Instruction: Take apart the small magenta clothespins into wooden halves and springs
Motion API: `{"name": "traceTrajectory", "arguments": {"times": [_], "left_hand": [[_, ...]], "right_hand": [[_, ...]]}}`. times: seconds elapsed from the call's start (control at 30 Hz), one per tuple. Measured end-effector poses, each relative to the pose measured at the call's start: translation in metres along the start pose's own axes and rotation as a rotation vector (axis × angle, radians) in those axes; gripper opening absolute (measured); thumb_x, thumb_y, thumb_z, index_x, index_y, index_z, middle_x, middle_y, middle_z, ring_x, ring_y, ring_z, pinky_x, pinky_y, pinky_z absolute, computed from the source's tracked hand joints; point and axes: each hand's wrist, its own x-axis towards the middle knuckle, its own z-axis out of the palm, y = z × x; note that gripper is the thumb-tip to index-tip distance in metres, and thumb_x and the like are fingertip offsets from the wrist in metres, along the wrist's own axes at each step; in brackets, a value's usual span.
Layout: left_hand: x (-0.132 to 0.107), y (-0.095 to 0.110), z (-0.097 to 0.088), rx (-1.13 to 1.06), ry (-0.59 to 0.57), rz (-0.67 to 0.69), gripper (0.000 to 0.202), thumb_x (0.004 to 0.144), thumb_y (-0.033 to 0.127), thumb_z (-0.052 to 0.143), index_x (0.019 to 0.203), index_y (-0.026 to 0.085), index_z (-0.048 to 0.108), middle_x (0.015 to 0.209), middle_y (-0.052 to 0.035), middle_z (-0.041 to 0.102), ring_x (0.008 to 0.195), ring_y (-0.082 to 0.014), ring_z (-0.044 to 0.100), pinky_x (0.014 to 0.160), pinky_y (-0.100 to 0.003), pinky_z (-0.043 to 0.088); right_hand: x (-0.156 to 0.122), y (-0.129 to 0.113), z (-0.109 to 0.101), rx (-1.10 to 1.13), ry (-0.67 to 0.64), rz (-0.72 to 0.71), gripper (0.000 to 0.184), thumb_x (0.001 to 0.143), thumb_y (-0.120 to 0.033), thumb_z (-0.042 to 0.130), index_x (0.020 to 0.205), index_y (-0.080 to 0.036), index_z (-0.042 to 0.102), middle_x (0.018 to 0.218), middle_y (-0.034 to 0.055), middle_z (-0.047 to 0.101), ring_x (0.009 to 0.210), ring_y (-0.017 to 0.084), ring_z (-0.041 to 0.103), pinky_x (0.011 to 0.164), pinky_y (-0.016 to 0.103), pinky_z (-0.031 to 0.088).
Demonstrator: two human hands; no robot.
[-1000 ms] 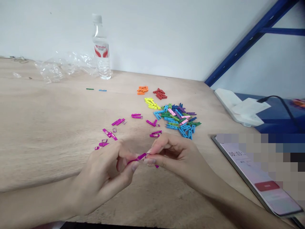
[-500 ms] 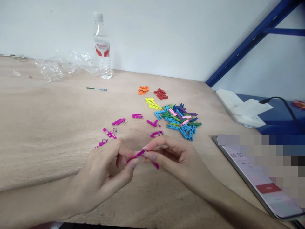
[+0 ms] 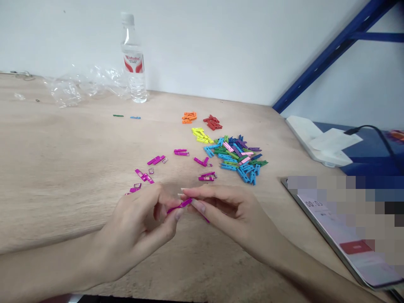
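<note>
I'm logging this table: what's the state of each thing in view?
Left hand: pinching magenta piece
Right hand: touching the same piece
Loose magenta pieces: some apart, springs beside them
Orange pegs: heaped
Red pegs: heaped
Yellow pegs: grouped
Mixed pegs: piled
Bottle: upright, capped
Clear plastic: crumpled
Phone: lying flat, lit

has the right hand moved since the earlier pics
Yes: the fingertips of the right hand have moved left, toward the left hand, judged against the orange clothespins.
</note>
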Motion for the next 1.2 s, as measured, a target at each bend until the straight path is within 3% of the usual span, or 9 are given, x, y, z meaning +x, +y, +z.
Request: {"name": "traceTrajectory", "arguments": {"times": [0.4,0.67,0.83,0.9,1.03,1.2], "left_hand": [[-0.002,-0.001,0.001,-0.047,-0.017,-0.003,0.009,0.091,0.027,0.051,0.088,0.02,0.054,0.087,-0.0029,0.064,0.079,-0.0153,0.06,0.061,-0.026,0.047],[-0.002,-0.003,0.0,-0.039,-0.027,0.025,0.005,0.09,0.024,0.052,0.09,0.02,0.053,0.085,-0.0023,0.062,0.077,-0.0146,0.059,0.061,-0.025,0.048],[-0.003,-0.001,0.002,-0.027,-0.02,0.041,0.002,0.09,0.022,0.052,0.091,0.021,0.053,0.083,-0.0013,0.062,0.074,-0.0141,0.058,0.061,-0.025,0.049],[-0.002,0.001,0.002,-0.026,-0.006,0.036,0.004,0.09,0.021,0.051,0.094,0.021,0.052,0.084,-0.0009,0.062,0.075,-0.014,0.059,0.062,-0.025,0.049],[0.002,0.004,-0.001,-0.016,0.09,0.118,0.027,0.092,0.015,0.046,0.117,0.026,0.045,0.093,-0.0005,0.06,0.083,-0.013,0.059,0.066,-0.023,0.05],[0.008,0.001,-0.006,0.091,-0.005,0.223,0.032,0.092,0.009,0.042,0.114,0.028,0.054,0.099,-0.0002,0.057,0.091,-0.0119,0.057,0.078,-0.024,0.048]], "right_hand": [[-0.001,0.001,0.0,-0.055,-0.008,-0.044,0.027,0.08,-0.014,0.059,0.102,-0.024,0.07,0.097,-0.0013,0.073,0.083,0.014,0.068,0.072,0.025,0.052],[-0.002,0.003,0.001,-0.111,0.01,-0.061,0.026,0.081,-0.013,0.055,0.097,-0.024,0.072,0.083,-0.0001,0.073,0.07,0.014,0.063,0.061,0.025,0.049],[-0.002,0.003,0.003,-0.046,-0.015,-0.075,0.024,0.082,-0.014,0.056,0.095,-0.025,0.072,0.081,0.001,0.07,0.078,0.015,0.063,0.069,0.026,0.049],[-0.002,0.002,0.002,-0.003,-0.05,-0.022,0.021,0.085,-0.017,0.055,0.096,-0.025,0.072,0.085,0.0011,0.069,0.08,0.015,0.062,0.071,0.026,0.048],[0.001,0.002,-0.001,0.215,-0.109,0.114,0.017,0.086,-0.023,0.056,0.1,-0.023,0.066,0.084,0.0004,0.066,0.077,0.013,0.061,0.068,0.024,0.047],[0.005,0.008,-0.003,0.619,-0.186,0.262,0.007,0.082,-0.02,0.062,0.083,-0.019,0.055,0.076,-0.0013,0.06,0.07,0.01,0.057,0.065,0.022,0.045]]}}
